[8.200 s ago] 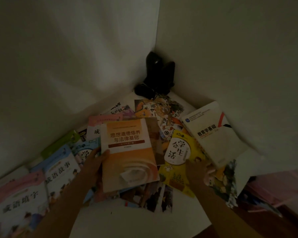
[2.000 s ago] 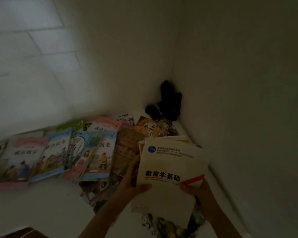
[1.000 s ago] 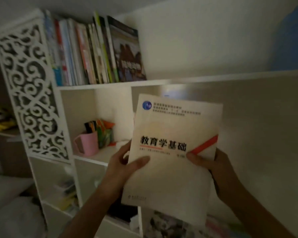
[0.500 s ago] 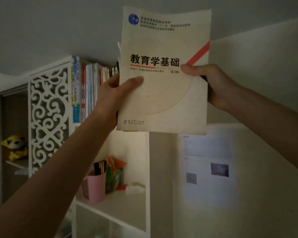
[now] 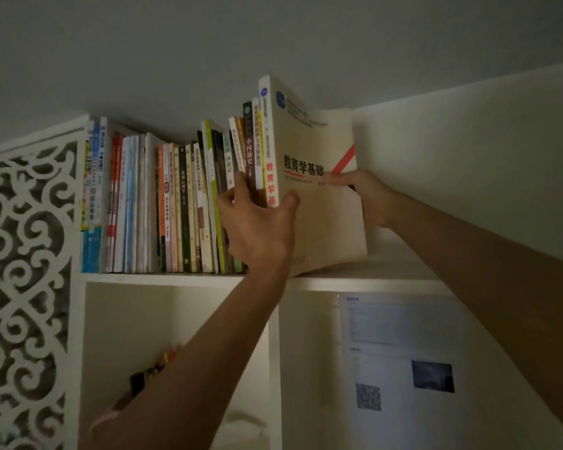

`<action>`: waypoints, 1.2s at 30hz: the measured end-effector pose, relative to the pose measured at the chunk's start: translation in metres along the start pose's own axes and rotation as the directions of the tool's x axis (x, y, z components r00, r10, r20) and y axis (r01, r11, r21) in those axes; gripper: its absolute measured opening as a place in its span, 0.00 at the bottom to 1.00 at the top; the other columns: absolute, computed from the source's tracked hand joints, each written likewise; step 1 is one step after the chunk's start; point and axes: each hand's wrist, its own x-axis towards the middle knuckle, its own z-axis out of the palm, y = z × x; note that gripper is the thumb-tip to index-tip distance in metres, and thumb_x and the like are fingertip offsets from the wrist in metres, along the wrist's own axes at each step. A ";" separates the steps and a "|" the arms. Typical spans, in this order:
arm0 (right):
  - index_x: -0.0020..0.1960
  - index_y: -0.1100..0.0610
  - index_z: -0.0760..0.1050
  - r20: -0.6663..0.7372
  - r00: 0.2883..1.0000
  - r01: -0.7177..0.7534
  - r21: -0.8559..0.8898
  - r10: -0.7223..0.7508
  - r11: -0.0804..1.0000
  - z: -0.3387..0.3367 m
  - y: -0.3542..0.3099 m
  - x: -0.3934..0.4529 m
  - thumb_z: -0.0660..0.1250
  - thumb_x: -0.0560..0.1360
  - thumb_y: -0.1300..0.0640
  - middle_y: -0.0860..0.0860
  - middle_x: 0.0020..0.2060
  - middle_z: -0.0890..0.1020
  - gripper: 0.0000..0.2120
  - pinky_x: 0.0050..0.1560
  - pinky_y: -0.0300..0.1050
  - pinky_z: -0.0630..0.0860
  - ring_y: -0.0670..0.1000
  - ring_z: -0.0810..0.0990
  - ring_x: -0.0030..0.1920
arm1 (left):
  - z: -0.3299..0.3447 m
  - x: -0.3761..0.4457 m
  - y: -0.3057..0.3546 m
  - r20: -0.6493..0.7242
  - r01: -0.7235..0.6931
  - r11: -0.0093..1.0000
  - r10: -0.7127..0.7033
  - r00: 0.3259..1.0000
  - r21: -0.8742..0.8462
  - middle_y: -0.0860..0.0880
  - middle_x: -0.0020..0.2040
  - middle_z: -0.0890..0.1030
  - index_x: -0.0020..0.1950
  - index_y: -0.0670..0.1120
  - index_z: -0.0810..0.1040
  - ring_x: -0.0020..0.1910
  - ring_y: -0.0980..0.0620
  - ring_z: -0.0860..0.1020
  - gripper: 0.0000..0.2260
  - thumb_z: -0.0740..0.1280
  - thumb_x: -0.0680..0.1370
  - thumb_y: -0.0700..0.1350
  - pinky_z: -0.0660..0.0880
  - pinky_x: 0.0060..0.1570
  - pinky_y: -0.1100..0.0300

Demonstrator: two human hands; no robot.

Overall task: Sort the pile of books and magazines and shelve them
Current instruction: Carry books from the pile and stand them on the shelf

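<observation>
Because the row of books (image 5: 176, 206) could tip, the left hand (image 5: 257, 222) braces its end, thumb on the cream textbook (image 5: 319, 206). The right hand (image 5: 368, 196) pinches that cover's outer edge, standing it upright on the top shelf (image 5: 371, 274).

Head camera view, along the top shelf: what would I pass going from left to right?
White fretwork panel → row of upright books → left hand → cream textbook → right hand → bare wall.

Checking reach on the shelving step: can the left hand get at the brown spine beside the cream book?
Probably yes: left hand already lies against the brown spine, nothing between them.
</observation>
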 end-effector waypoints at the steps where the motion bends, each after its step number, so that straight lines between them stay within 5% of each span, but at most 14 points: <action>1: 0.63 0.61 0.74 -0.053 0.998 0.016 -0.051 -0.019 0.999 0.002 0.003 0.005 0.68 0.74 0.57 0.54 0.51 0.83 0.19 0.49 0.46 0.77 0.55 0.81 0.52 | 0.007 0.000 -0.001 -0.032 0.003 0.998 -0.001 0.999 0.062 0.50 0.62 0.67 0.72 0.53 0.63 0.61 0.49 0.70 0.35 0.71 0.68 0.56 0.72 0.58 0.49; 5: 0.74 0.60 0.55 -0.250 0.965 -0.046 -0.464 -0.080 0.885 0.020 0.017 0.014 0.73 0.69 0.47 0.57 0.65 0.71 0.42 0.62 0.48 0.70 0.56 0.71 0.65 | 0.029 0.004 0.001 -0.056 0.122 0.973 -0.113 0.992 0.197 0.46 0.66 0.64 0.73 0.50 0.59 0.65 0.45 0.64 0.36 0.71 0.69 0.53 0.70 0.55 0.49; 7: 0.75 0.56 0.53 -0.221 0.965 -0.036 -0.636 -0.138 0.771 0.034 0.024 0.013 0.73 0.69 0.47 0.59 0.68 0.65 0.43 0.63 0.49 0.70 0.58 0.68 0.66 | 0.032 0.007 0.000 -0.036 0.174 0.963 -0.170 0.985 0.207 0.43 0.68 0.61 0.74 0.47 0.55 0.67 0.43 0.62 0.38 0.71 0.70 0.52 0.69 0.58 0.48; 10: 0.68 0.53 0.67 -0.080 0.981 0.107 -0.531 -0.175 0.841 0.052 0.018 -0.007 0.64 0.76 0.55 0.52 0.59 0.75 0.21 0.48 0.41 0.73 0.51 0.75 0.54 | 0.020 0.011 -0.015 0.134 0.040 0.985 -0.063 0.989 0.169 0.42 0.70 0.56 0.75 0.45 0.51 0.70 0.42 0.56 0.40 0.68 0.72 0.58 0.60 0.69 0.47; 13: 0.63 0.48 0.71 0.089 0.989 0.146 -0.470 -0.117 0.871 0.057 0.008 -0.036 0.61 0.77 0.45 0.45 0.54 0.75 0.15 0.44 0.37 0.72 0.42 0.74 0.46 | -0.018 0.016 -0.050 0.384 -0.192 0.980 0.199 0.901 -0.058 0.49 0.69 0.62 0.72 0.50 0.61 0.68 0.49 0.64 0.24 0.58 0.79 0.57 0.64 0.69 0.46; 15: 0.68 0.46 0.64 0.201 0.973 0.196 -0.479 -0.110 0.856 0.059 0.008 -0.047 0.65 0.73 0.42 0.45 0.61 0.73 0.26 0.51 0.39 0.73 0.42 0.74 0.55 | -0.042 0.023 -0.075 0.495 -0.414 0.910 0.371 0.786 -0.024 0.54 0.72 0.62 0.73 0.53 0.61 0.70 0.54 0.62 0.22 0.54 0.80 0.55 0.63 0.70 0.46; 18: 0.76 0.47 0.46 0.254 0.956 0.268 -0.539 -0.150 0.799 0.069 0.017 -0.046 0.74 0.69 0.53 0.49 0.72 0.64 0.47 0.64 0.53 0.71 0.51 0.68 0.68 | -0.053 0.042 -0.099 0.595 -0.573 0.819 0.444 0.670 0.035 0.58 0.75 0.52 0.75 0.57 0.49 0.75 0.52 0.51 0.29 0.52 0.76 0.61 0.53 0.73 0.44; 21: 0.77 0.50 0.40 0.240 0.956 0.278 -0.574 -0.167 0.770 0.075 0.025 -0.030 0.75 0.68 0.60 0.50 0.70 0.67 0.52 0.64 0.53 0.71 0.51 0.71 0.66 | -0.050 0.052 -0.105 0.628 -0.683 0.672 0.408 0.663 0.285 0.61 0.74 0.45 0.74 0.58 0.41 0.74 0.53 0.39 0.34 0.40 0.72 0.71 0.36 0.70 0.45; 25: 0.76 0.53 0.37 0.229 0.957 0.286 -0.633 -0.179 0.719 0.080 0.033 -0.014 0.76 0.66 0.61 0.53 0.70 0.64 0.55 0.67 0.51 0.68 0.52 0.67 0.67 | -0.048 0.061 -0.100 0.632 -0.756 0.455 0.425 0.649 0.471 0.54 0.77 0.53 0.76 0.55 0.50 0.75 0.45 0.44 0.37 0.37 0.70 0.71 0.35 0.67 0.43; 30: 0.75 0.54 0.36 0.254 0.954 0.293 -0.679 -0.160 0.673 0.075 0.029 -0.010 0.77 0.66 0.57 0.54 0.72 0.57 0.57 0.71 0.54 0.63 0.53 0.60 0.72 | -0.047 0.061 -0.081 0.632 -0.735 0.538 0.413 0.656 0.411 0.52 0.77 0.51 0.76 0.51 0.50 0.76 0.49 0.43 0.36 0.57 0.74 0.65 0.36 0.69 0.46; 33: 0.75 0.53 0.41 0.227 0.941 0.338 -0.650 -0.251 0.680 0.083 0.033 -0.009 0.78 0.63 0.53 0.52 0.70 0.60 0.56 0.70 0.54 0.64 0.51 0.61 0.70 | -0.046 0.077 -0.070 0.597 -0.718 0.596 0.444 0.668 0.360 0.55 0.76 0.45 0.76 0.53 0.45 0.72 0.55 0.36 0.28 0.50 0.79 0.59 0.33 0.68 0.47; 36: 0.75 0.50 0.42 0.176 0.928 0.359 -0.654 -0.328 0.666 0.091 0.044 -0.005 0.79 0.61 0.52 0.54 0.69 0.61 0.57 0.67 0.56 0.68 0.53 0.64 0.68 | -0.042 0.091 -0.065 0.605 -0.724 0.557 0.430 0.670 0.407 0.56 0.77 0.45 0.76 0.53 0.43 0.75 0.50 0.37 0.23 0.47 0.82 0.52 0.34 0.69 0.43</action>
